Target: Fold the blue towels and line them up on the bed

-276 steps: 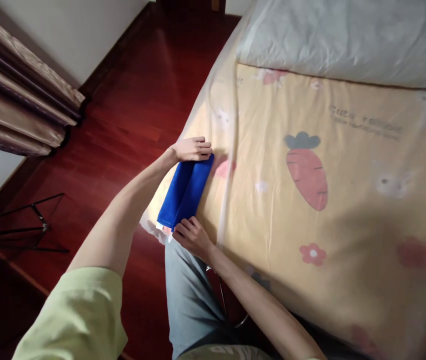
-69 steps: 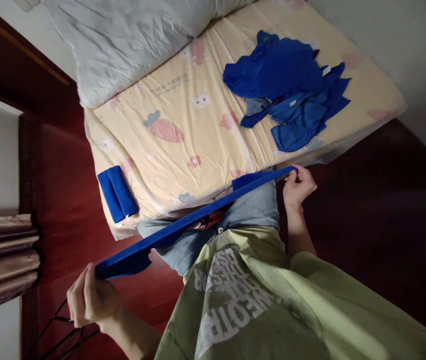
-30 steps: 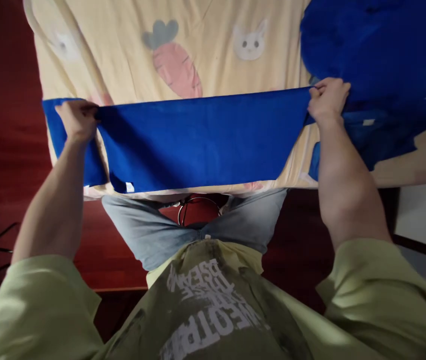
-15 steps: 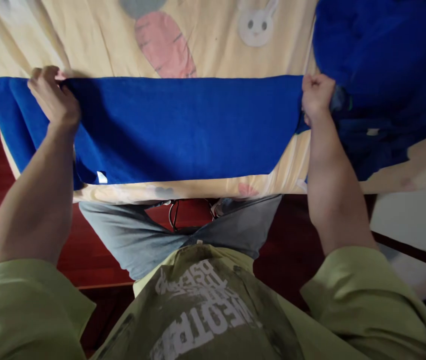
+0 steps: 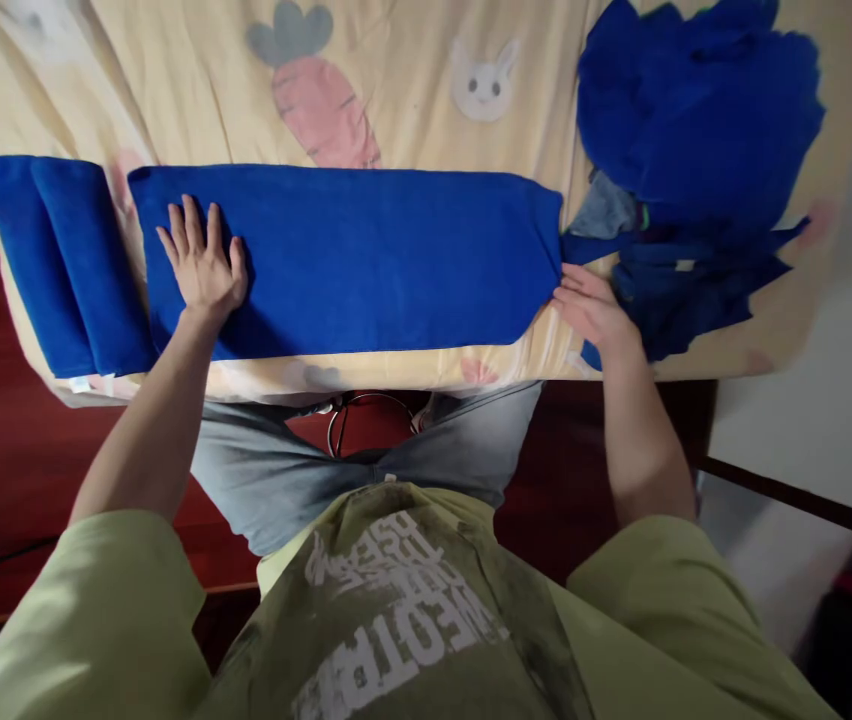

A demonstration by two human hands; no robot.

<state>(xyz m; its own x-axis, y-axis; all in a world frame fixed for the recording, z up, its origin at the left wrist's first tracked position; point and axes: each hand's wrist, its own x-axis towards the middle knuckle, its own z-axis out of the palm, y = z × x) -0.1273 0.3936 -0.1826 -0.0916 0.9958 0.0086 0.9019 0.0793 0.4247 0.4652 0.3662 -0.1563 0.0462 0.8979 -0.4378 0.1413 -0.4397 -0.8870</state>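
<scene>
A long blue towel [image 5: 381,260] lies folded into a strip across the bed sheet, its right end tapering with slanted corners. My left hand [image 5: 205,265] rests flat on its left part, fingers spread. At the tapered right end, my right hand [image 5: 595,305] has the towel's edge between thumb and fingertips. To the left lies a smaller folded blue towel [image 5: 70,265], with pale tags at its lower edge. Beyond my right hand are a heap of blue cloths [image 5: 703,110] and a darker blue crumpled pile [image 5: 696,300].
A cream sheet [image 5: 411,130] printed with a carrot and a rabbit covers the surface under the towels. A small grey-blue cloth [image 5: 606,205] lies beside the heap. My jeans-clad legs [image 5: 261,470] are at the near edge, above a dark red floor [image 5: 13,450].
My left hand has left the towel's top edge and now lies flat on it, farther right. My right hand has moved down and left along the right end. A gap now shows between the two folded towels.
</scene>
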